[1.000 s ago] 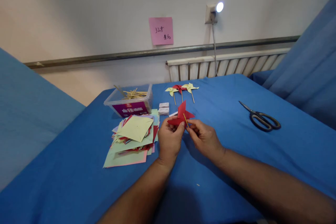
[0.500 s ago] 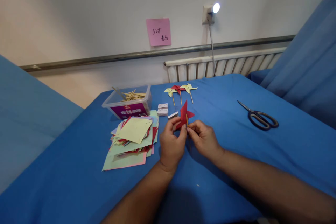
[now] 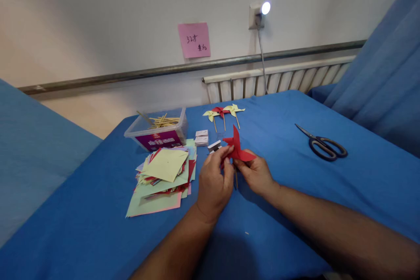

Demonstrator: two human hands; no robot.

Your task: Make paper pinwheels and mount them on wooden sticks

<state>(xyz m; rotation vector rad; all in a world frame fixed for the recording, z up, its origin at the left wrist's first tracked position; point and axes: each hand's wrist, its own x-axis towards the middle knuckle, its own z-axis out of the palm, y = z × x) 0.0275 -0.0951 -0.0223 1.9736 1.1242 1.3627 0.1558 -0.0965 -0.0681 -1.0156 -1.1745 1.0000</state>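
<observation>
Both hands meet around a red paper pinwheel (image 3: 239,151) held just above the blue cloth. My left hand (image 3: 216,177) is closed, its fingertips at the pinwheel's centre and left side. My right hand (image 3: 257,175) pinches from the right, below the red blades, where the wooden stick (image 3: 236,179) hangs downward. The fingers partly cover where stick and paper meet. Just beyond my left hand lies a small opened white box (image 3: 214,145). Three finished pinwheels, two pale yellow (image 3: 211,115) and one red (image 3: 221,112), lie farther back.
Left of the hands lies a stack of coloured paper (image 3: 166,164). Behind it stands a clear plastic box (image 3: 183,129) of wooden sticks, beside small white boxes (image 3: 201,139). Black-handled scissors (image 3: 323,146) lie at the right. A wall and radiator (image 3: 278,79) border the table's far side.
The red pinwheel has been turned so its blades face me, with the stick now behind and below it. My right fingers have moved under the blades. The view has shifted slightly.
</observation>
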